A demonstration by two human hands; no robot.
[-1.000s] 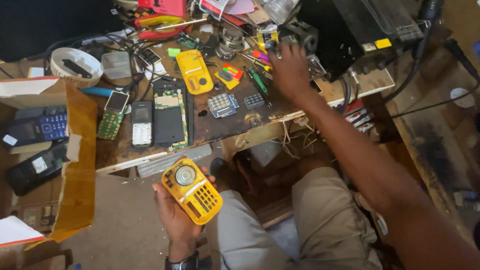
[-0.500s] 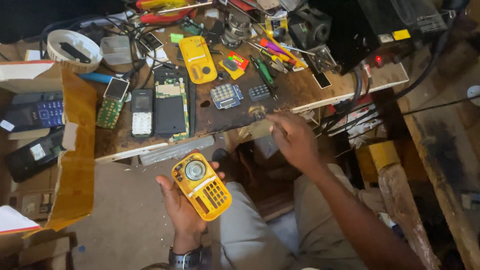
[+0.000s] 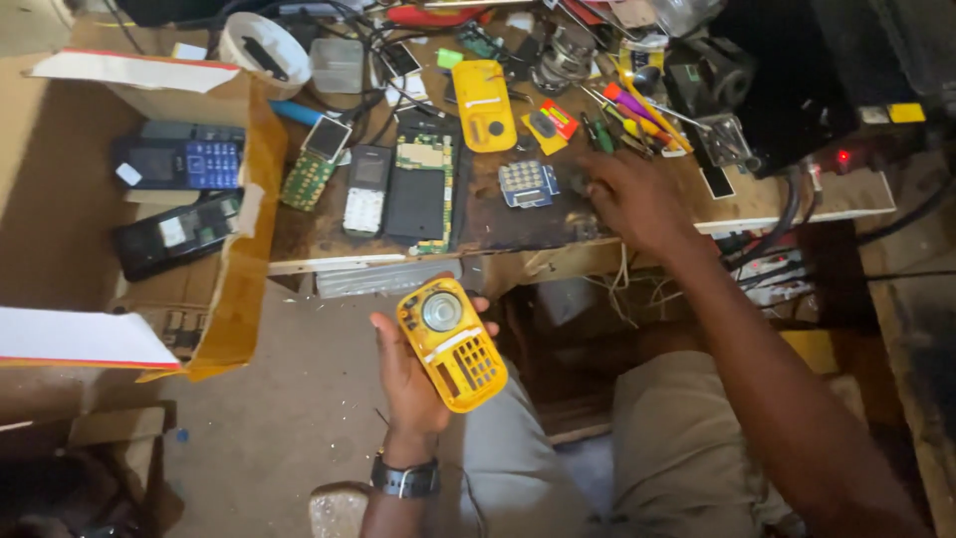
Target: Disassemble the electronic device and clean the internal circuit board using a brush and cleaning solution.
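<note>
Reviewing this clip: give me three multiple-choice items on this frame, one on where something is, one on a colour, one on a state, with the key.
1. Where is the right hand?
A. on the workbench near the keypad piece
B. inside the cardboard box
C. on the floor

2. What colour is the phone shell in the left hand?
A. blue
B. yellow
C. white

3. How is that shell held?
A. lying flat on the bench
B. in both hands
C. in the left hand alone, off the bench

Key: 1 A, the fingers rest on the benchtop by the keypad piece; 2 B, the casing is plainly yellow; 3 C, only the left hand grips it, below the bench edge.
</note>
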